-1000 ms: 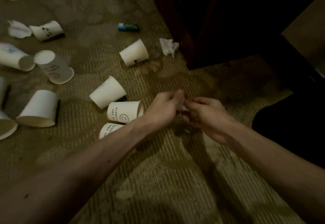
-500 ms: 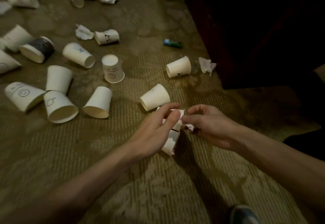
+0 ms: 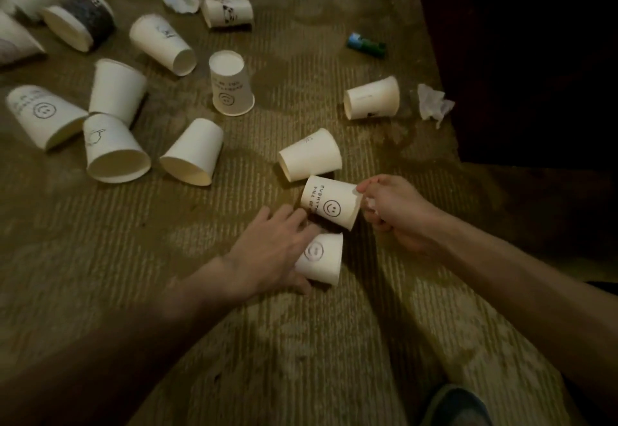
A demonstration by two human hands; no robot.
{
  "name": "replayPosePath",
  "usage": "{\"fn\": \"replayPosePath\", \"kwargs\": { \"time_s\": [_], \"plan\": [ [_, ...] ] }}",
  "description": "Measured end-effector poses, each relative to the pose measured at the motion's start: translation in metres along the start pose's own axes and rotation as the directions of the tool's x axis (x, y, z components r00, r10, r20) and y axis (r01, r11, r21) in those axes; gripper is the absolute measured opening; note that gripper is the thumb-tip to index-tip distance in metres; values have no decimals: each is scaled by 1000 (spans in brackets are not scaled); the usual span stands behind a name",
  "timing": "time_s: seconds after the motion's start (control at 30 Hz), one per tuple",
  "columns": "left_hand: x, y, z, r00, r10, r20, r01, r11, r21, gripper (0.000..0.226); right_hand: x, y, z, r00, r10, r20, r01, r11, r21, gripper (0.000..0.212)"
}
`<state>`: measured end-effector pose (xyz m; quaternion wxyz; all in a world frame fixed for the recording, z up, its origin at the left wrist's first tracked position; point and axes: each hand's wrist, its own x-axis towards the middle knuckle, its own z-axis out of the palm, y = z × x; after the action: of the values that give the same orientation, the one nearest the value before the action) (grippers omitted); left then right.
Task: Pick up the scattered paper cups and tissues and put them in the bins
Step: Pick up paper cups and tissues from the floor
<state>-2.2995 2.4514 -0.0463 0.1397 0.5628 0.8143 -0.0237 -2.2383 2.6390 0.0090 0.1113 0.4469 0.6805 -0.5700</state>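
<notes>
Head view, right hand (image 3: 398, 215) pinching cup (image 3: 329, 203) rim, furniture (image 3: 518, 57) edge beyond.

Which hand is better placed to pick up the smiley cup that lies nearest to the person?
Left. The left hand touches the nearest smiley cup, with its fingers spread beside it. The right hand is busy: it pinches the rim of the lettered cup.

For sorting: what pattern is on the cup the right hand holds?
White cup with black smiley and lettering; head view.
</notes>
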Motion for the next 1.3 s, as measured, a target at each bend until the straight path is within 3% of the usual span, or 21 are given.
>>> {"fn": "replayPosePath", "kwargs": {
  "time_s": [0.1,0.17,0.27,0.33,0.4,0.53,0.73,0.87,0.97,1.1,1.2,1.3],
  "plan": [
    [-6,-2,5,989,-93,116,109,985,-137,76,18,-3,2,989,-133,-63,118,971,-211,13],
    [-14,-12,7,965,-156,211,225,906,-359,69,28,-6,-1,974,-222,-43,197,926,-321,23],
    [-31,-23,10,937,-282,207,342,612,-713,67,34,-9,-6,951,-310,14,285,853,-437,48],
    [-37,-25,9,918,-364,157,306,400,-864,69,38,-6,-8,941,-334,46,316,824,-470,55],
    [-39,-24,6,902,-414,125,254,272,-928,74,40,-1,-7,941,-324,98,331,815,-476,54],
    [-36,-20,-5,870,-485,86,244,274,-930,76,39,16,-2,947,-274,170,318,875,-365,57],
    [-24,-1,-27,811,-556,179,360,233,-903,66,40,30,4,977,-188,101,195,979,-67,58],
    [-18,11,-44,772,-589,237,429,209,-879,62,35,33,-1,988,-112,106,98,987,126,52],
    [-17,18,-59,746,-611,263,466,198,-862,70,28,30,-5,985,-6,171,-48,949,311,35],
    [-13,24,-83,768,-595,238,402,158,-902,76,15,25,-17,976,47,212,-143,876,461,16],
    [0,24,-106,799,-568,196,296,87,-951,76,3,10,-31,979,-5,205,-106,844,525,20],
    [17,32,-133,879,-422,220,254,26,-967,68,-19,-14,-54,984,-97,148,3,846,533,19]
  ]
}}
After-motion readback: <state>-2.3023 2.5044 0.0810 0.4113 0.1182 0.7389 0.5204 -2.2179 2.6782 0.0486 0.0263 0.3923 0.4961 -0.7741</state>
